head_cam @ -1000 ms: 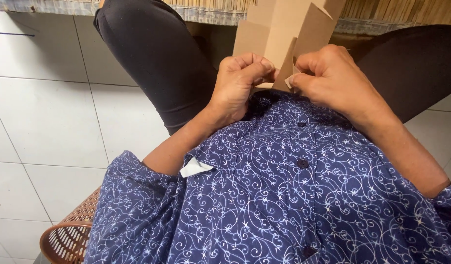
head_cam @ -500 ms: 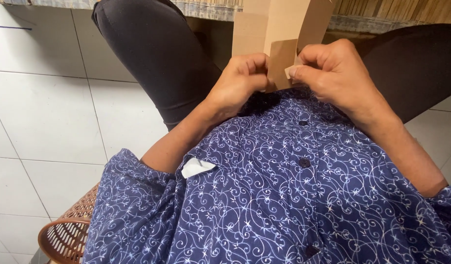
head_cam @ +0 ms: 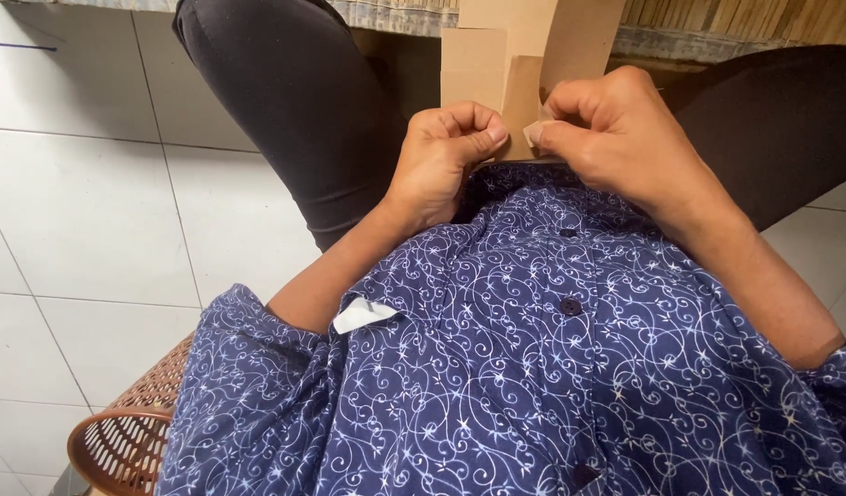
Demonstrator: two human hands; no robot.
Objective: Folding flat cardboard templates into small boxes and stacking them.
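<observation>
Folded brown cardboard piece (head_cam: 496,69), plain and unprinted, at upper centre of the frame, running off the top edge. Held upright over the lap, between the two dark-trousered knees. Made of several flat panels: a wider pale one on the left, a narrow strip in the middle at a slight angle, a darker shaded panel on the right. Creases run roughly vertical. Lower edge pinched between left hand (head_cam: 446,156) and right hand (head_cam: 616,133), thumbs meeting at the bottom of the middle strip. Possibly a partly formed box; the top is out of view.
</observation>
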